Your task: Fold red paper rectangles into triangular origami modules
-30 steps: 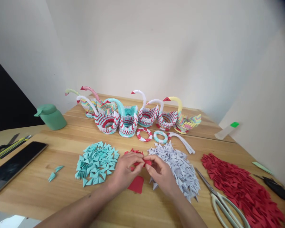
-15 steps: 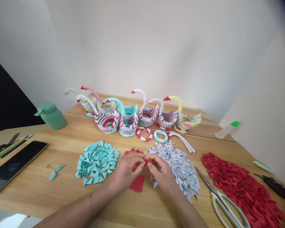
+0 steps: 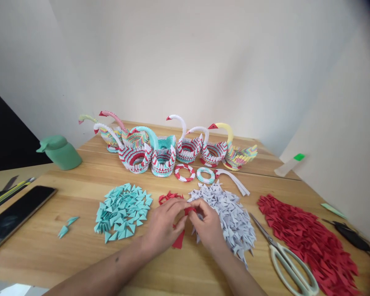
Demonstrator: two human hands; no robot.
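Note:
Between the fingertips of both hands is a small red paper piece [image 3: 189, 210]. My left hand [image 3: 166, 224] pinches it from the left, partly hiding it, and my right hand [image 3: 207, 224] grips it from the right. Under my left hand a flat red paper strip [image 3: 179, 241] lies on the wooden table [image 3: 160, 271]. Just behind the hands sits a small group of red folded pieces [image 3: 170, 196]. A pile of teal folded triangles [image 3: 125, 211] lies left of my hands, and a pale grey-lilac pile [image 3: 231, 218] lies to the right, partly behind my right hand.
Folded-paper swans [image 3: 163, 158] stand along the back, with two paper rings [image 3: 185, 173] before them. At right lie scissors [image 3: 291, 263], a large red pile [image 3: 308, 242] and a black tool [image 3: 351, 236]. A phone [image 3: 17, 216] and green container [image 3: 60, 153] are at left.
The whole view has shifted slightly, so things on the table appear further left. The hands remain together at the red piece, and less of the flat red paper shows beneath them.

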